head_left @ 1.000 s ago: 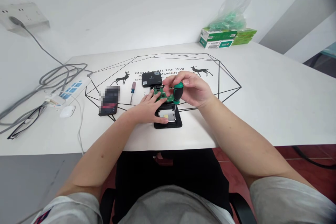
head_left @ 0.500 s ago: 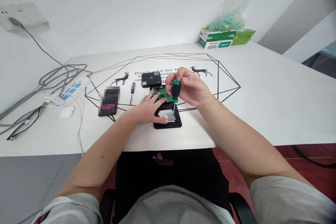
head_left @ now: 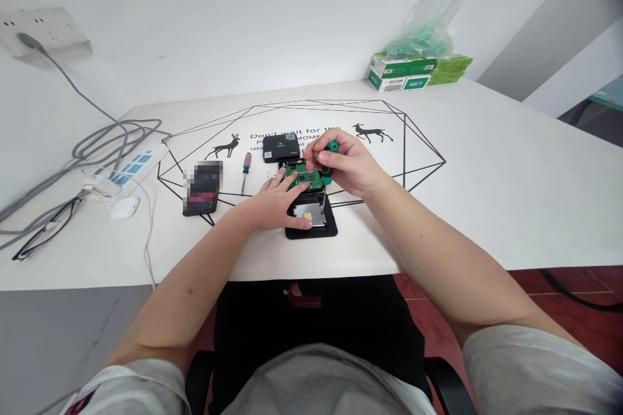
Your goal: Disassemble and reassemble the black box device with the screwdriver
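My right hand grips a green and black screwdriver, held upright with its tip down at the right side of a black casing that has a silver metal plate inside. Spread flat, my left hand has its fingers on a green circuit board and its thumb on the casing. The board adjoins the casing on its far side. Behind it lies a black square box. A second screwdriver with a reddish handle rests left of my left hand.
A phone lies at the left, near a white earphone case, glasses, a power strip and coiled grey cables. Green and white boxes with a plastic bag stand at the back right.
The fingers of my right hand have shifted on the screwdriver, the thumb now lying across its handle. My left hand has stayed in place.
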`<state>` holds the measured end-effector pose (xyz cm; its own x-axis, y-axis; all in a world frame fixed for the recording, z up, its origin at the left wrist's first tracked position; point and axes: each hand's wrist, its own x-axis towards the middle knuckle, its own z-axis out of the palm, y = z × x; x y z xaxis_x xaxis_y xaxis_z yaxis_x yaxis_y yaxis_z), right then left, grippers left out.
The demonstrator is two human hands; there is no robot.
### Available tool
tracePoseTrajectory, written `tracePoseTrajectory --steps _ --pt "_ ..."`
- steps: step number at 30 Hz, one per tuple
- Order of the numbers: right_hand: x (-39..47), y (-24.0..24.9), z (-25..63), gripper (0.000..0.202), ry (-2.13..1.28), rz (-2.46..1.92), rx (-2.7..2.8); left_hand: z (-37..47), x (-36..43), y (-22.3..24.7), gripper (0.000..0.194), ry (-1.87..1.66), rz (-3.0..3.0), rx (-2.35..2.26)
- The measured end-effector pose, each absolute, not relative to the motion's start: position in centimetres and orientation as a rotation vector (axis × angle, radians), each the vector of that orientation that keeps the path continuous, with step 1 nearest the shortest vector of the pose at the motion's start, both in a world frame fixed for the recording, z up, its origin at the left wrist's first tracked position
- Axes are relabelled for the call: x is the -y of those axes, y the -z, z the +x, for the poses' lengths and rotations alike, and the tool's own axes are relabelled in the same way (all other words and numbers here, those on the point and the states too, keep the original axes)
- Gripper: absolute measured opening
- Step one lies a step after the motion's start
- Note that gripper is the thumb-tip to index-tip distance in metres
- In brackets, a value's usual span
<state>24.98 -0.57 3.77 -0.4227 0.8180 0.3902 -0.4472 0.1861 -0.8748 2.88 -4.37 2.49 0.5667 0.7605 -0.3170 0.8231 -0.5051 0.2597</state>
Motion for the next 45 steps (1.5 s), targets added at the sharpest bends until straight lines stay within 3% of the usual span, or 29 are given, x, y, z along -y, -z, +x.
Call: tracePoseTrajectory --steps 3,9,16,24,33,42,45 --pt "0.8 -4.1 25.3 0.018 -1.566 -0.306 1.355 2.9 4.4 -2.6 0.117 0.23 2.412 -1.284" --pt "1.0 -4.5 26.3 0.029 -1.675 -0.316 1.388 2.9 4.4 -2.6 0.119 0.204 2.41 -1.264" --pt "1.0 -4.0 25.8 0.032 -1.522 -0.352 1.513 2.9 4.3 -2.5 0.118 0.201 2.429 -1.255" --pt "1.3 -4.6 26.0 0.03 -1.608 -0.338 1.408 3.0 4.4 -2.8 0.116 0.227 2.412 -1.269" --pt "0.3 -4.4 25.6 0.04 -1.22 -0.374 1.54 3.0 4.5 -2.8 0.118 0.234 2.38 -1.287" --pt "1.1 -4.7 25.8 0.035 -1.459 -0.366 1.48 3.0 4.5 -3.0 0.116 0.234 2.398 -1.28" --pt "1.0 -4.7 26.0 0.037 -1.379 -0.378 1.534 3.0 4.5 -3.1 0.117 0.254 2.388 -1.292"
